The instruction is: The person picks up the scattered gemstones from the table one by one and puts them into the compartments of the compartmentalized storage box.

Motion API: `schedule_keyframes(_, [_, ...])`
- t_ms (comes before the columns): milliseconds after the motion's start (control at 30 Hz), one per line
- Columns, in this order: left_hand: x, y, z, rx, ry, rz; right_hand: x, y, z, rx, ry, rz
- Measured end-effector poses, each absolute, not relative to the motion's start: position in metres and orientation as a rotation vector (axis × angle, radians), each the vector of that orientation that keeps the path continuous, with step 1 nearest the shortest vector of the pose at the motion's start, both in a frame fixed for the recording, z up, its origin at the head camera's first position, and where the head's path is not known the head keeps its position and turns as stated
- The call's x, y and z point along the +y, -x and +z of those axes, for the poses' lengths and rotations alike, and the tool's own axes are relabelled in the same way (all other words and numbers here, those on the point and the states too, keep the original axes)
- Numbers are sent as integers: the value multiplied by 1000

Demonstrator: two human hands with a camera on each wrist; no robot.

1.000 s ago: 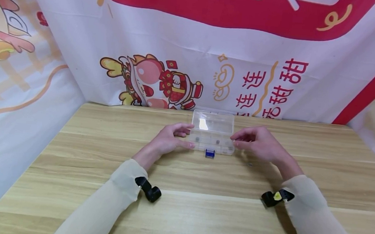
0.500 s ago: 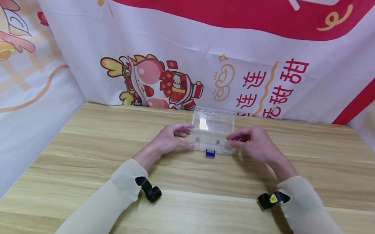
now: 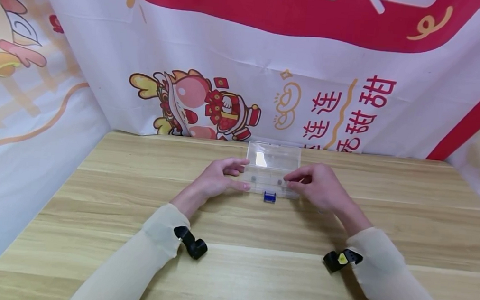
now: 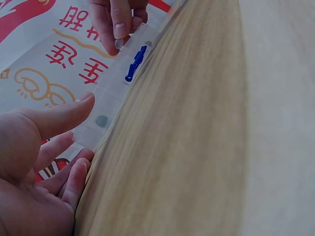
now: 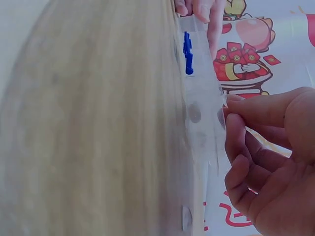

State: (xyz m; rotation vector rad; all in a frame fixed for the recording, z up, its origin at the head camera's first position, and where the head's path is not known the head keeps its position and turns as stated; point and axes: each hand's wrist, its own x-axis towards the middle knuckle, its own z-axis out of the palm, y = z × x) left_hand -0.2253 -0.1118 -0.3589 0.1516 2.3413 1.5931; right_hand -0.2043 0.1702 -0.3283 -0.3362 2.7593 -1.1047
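A clear plastic compartment box (image 3: 262, 190) lies with its lid (image 3: 280, 156) raised at the back; a blue latch (image 3: 269, 197) hangs at its front. My left hand (image 3: 220, 177) holds the box's left end, thumb at the front corner and fingers behind. Over the right-hand compartments, my right hand (image 3: 320, 185) pinches a small clear piece (image 4: 118, 43) between thumb and forefinger, mostly covered by the fingertips. Inside the box I see small greyish round pieces, one in a left compartment (image 4: 102, 121) and one farther right (image 5: 195, 112).
A small clear piece (image 5: 186, 219) lies on the wooden table (image 3: 229, 273) to the right of the box, near the right hand. Behind the table hangs a printed cloth (image 3: 240, 50). Each wrist wears a black camera (image 3: 195, 247).
My right hand has moved left, from the box's right end to over its right-hand compartments. The left hand and the box have stayed in place.
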Motion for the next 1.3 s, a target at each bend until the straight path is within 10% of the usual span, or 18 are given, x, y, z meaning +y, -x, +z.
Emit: schedule_keyframes(1300, [-111, 225, -360, 2353, -123, 1581, 186, 202, -322, 2762, 406, -1131])
